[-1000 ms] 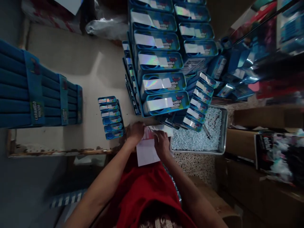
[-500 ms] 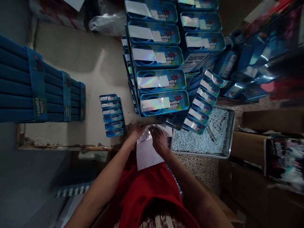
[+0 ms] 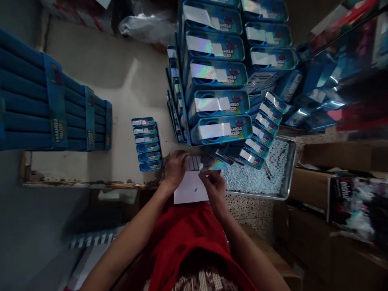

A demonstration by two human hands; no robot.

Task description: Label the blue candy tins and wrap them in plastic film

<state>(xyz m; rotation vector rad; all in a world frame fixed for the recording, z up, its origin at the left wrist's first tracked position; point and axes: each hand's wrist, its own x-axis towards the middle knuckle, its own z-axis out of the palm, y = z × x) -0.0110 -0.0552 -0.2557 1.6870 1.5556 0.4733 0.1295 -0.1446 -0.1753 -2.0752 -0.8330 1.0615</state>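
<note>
In the head view, my left hand (image 3: 176,169) is at the table's front edge, fingers closed at the left side of a white sheet (image 3: 189,189). The sheet hangs over the edge toward my red apron and has a small dark mark. Above it lies a flat shiny piece (image 3: 212,163) with a rainbow sheen, beside several pale rectangles near my left fingertips. My right hand (image 3: 214,182) is at the sheet's right edge, thumb and forefinger pinched together. What is between them is too small to make out.
Tall stacks of blue candy boxes (image 3: 222,103) stand just beyond my hands. A small box row (image 3: 148,144) is left, more boxes (image 3: 56,101) farther left. At right, a metal tray (image 3: 291,169) holds pale blue pieces under another box row (image 3: 257,139). Cardboard boxes (image 3: 318,182) stand beyond.
My right hand has moved right and slightly down, away from my left hand, uncovering more of the sheet and shiny piece. The view has shifted a little.
</note>
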